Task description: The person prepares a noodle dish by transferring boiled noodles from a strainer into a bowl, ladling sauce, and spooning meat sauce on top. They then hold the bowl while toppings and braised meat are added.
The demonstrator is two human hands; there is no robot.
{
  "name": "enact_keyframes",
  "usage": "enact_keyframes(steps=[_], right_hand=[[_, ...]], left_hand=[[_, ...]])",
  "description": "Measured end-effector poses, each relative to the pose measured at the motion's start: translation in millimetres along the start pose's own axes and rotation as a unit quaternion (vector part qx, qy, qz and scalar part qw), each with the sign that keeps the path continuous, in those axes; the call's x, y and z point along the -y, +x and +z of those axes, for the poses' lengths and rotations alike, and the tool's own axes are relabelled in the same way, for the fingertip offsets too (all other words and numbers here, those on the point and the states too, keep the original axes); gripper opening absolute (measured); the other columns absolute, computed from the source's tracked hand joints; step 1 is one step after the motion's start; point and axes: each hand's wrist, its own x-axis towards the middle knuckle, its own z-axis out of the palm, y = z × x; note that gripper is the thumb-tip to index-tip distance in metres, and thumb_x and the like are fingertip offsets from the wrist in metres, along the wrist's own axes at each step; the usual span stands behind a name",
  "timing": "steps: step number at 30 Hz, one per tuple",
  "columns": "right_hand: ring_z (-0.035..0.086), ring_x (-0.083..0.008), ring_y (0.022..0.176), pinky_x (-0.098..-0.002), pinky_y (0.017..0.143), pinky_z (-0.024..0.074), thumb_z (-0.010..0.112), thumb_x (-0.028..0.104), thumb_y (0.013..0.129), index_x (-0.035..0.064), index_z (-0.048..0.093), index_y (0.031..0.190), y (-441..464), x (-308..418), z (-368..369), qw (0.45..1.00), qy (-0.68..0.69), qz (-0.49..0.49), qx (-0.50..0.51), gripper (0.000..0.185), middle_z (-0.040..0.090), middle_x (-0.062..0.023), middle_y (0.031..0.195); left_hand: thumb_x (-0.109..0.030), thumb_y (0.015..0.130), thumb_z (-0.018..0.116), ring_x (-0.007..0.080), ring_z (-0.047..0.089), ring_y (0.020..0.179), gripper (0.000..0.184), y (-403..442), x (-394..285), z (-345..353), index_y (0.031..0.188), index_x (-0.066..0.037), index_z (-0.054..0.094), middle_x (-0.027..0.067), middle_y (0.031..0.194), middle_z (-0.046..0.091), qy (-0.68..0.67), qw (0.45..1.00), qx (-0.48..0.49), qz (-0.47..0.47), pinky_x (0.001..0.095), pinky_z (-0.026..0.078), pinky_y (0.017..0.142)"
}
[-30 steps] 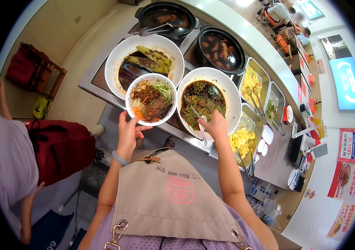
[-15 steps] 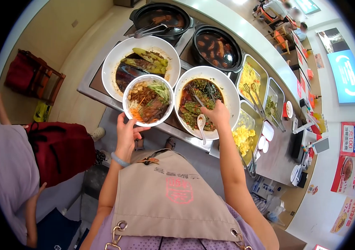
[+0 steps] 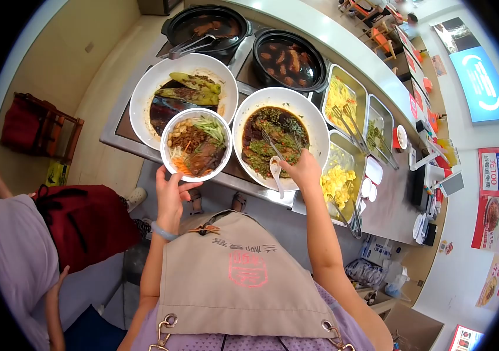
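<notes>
My left hand (image 3: pixel 170 198) grips a white takeaway bowl (image 3: pixel 202 177) from below and the side. In it lie brown meat, minced topping, peanuts, shredded cucumber and carrot. My right hand (image 3: pixel 304 169) is closed around metal tongs (image 3: pixel 273 145), whose arms reach down, spread apart, into a large white bowl (image 3: pixel 320 126). That bowl contains chopped green and red peppers in dark sauce. A white spoon (image 3: pixel 277 171) leans on its near rim, close to my right fingers. Left of it, another large white bowl (image 3: pixel 139 109) holds green peppers (image 3: pixel 188 95) and dark pieces in sauce.
Two black pots (image 3: pixel 319 82) of braised food stand behind the bowls. Metal trays (image 3: pixel 362 98) of yellow shreds, greens and scrambled egg (image 3: pixel 337 186) sit to the right, with tongs in them. A person in a red apron (image 3: pixel 85 225) stands close on my left.
The whole view has shifted, so the counter sits slightly further left. My right hand and the tongs have moved slightly within the pepper bowl. My left hand keeps its hold.
</notes>
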Motion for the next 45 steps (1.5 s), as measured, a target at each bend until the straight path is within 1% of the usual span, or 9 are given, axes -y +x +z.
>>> enact_keyframes(steps=[4, 6, 15, 25, 31, 33, 37, 39, 45], right_hand=[[0.060, -0.0356, 0.084, -0.0419, 0.071, 0.0484, 0.074, 0.041, 0.064, -0.0007, 0.052, 0.090, 5, -3, -1, 1.000, -0.007, -0.008, 0.009, 0.054, 0.060, -0.0200, 0.089], [0.059, -0.0345, 0.085, -0.0415, 0.073, 0.0474, 0.073, 0.046, 0.064, 0.0004, 0.053, 0.092, 10, -10, -1, 0.999, -0.029, -0.018, -0.001, 0.057, 0.060, -0.0191, 0.091], [0.060, -0.0342, 0.086, -0.0415, 0.074, 0.0480, 0.074, 0.043, 0.064, 0.0014, 0.050, 0.099, 37, -14, -10, 0.996, -0.077, -0.037, 0.007, 0.060, 0.059, -0.0175, 0.093], [0.059, -0.0345, 0.086, -0.0419, 0.072, 0.0471, 0.074, 0.046, 0.063, 0.0008, 0.052, 0.094, 34, -24, -10, 0.998, -0.059, -0.028, 0.007, 0.059, 0.061, -0.0187, 0.089], [0.059, -0.0344, 0.087, -0.0414, 0.071, 0.0470, 0.075, 0.045, 0.061, 0.0004, 0.052, 0.103, 21, -34, -17, 0.997, -0.070, -0.038, 0.011, 0.065, 0.061, -0.0193, 0.091], [0.061, -0.0335, 0.080, -0.0416, 0.069, 0.0487, 0.075, 0.039, 0.061, 0.0001, 0.052, 0.095, 19, -33, -23, 0.996, -0.079, -0.050, 0.008, 0.057, 0.061, -0.0169, 0.086], [0.061, -0.0338, 0.080, -0.0421, 0.068, 0.0488, 0.074, 0.037, 0.063, 0.0005, 0.052, 0.094, 21, -37, -25, 0.994, -0.087, -0.064, 0.010, 0.053, 0.062, -0.0168, 0.085], [0.060, -0.0319, 0.087, -0.0412, 0.073, 0.0468, 0.073, 0.037, 0.065, 0.0066, 0.055, 0.106, 26, -39, -23, 0.994, -0.092, -0.056, 0.021, 0.054, 0.063, -0.0146, 0.090], [0.061, -0.0324, 0.083, -0.0419, 0.071, 0.0485, 0.072, 0.028, 0.067, 0.0074, 0.058, 0.100, 42, -38, -25, 0.989, -0.111, -0.093, -0.002, 0.041, 0.064, -0.0131, 0.089]], left_hand=[[-0.004, 0.087, 0.043, 0.0323, 0.067, 0.069, 0.038, 1, 0, -1, 0.120, 0.001, 0.026, 0.0269, 0.105, 0.054, 0.016, 1.000, 0.004, 0.005, 0.0208, 0.040, 0.028], [-0.004, 0.087, 0.043, 0.0324, 0.067, 0.068, 0.038, 1, 0, -1, 0.121, 0.001, 0.025, 0.0271, 0.106, 0.054, 0.014, 1.000, 0.005, 0.002, 0.0209, 0.040, 0.028], [-0.005, 0.088, 0.043, 0.0323, 0.066, 0.067, 0.039, -1, 1, 1, 0.122, 0.001, 0.025, 0.0261, 0.107, 0.054, 0.000, 1.000, -0.004, 0.004, 0.0208, 0.040, 0.028], [-0.003, 0.086, 0.044, 0.0334, 0.066, 0.067, 0.041, -1, 1, 1, 0.121, 0.000, 0.024, 0.0279, 0.105, 0.054, -0.010, 1.000, -0.007, 0.006, 0.0212, 0.041, 0.028], [-0.003, 0.086, 0.044, 0.0342, 0.066, 0.067, 0.042, -1, 0, 2, 0.122, 0.000, 0.023, 0.0279, 0.105, 0.054, -0.014, 1.000, -0.004, 0.007, 0.0215, 0.041, 0.028], [-0.003, 0.086, 0.042, 0.0330, 0.066, 0.068, 0.042, -2, -2, 4, 0.124, 0.002, 0.023, 0.0273, 0.108, 0.053, 0.010, 1.000, -0.010, 0.001, 0.0207, 0.041, 0.028], [-0.003, 0.086, 0.042, 0.0333, 0.066, 0.068, 0.043, -3, -2, 4, 0.124, 0.002, 0.023, 0.0275, 0.107, 0.053, 0.004, 1.000, -0.008, 0.003, 0.0208, 0.041, 0.028], [-0.003, 0.086, 0.042, 0.0335, 0.066, 0.068, 0.043, -3, -3, 4, 0.124, 0.002, 0.023, 0.0276, 0.107, 0.053, 0.001, 1.000, -0.005, -0.001, 0.0208, 0.041, 0.028], [-0.003, 0.085, 0.043, 0.0362, 0.066, 0.067, 0.043, 1, 2, 0, 0.123, 0.000, 0.022, 0.0296, 0.106, 0.053, -0.019, 1.000, -0.006, 0.000, 0.0218, 0.041, 0.027]])
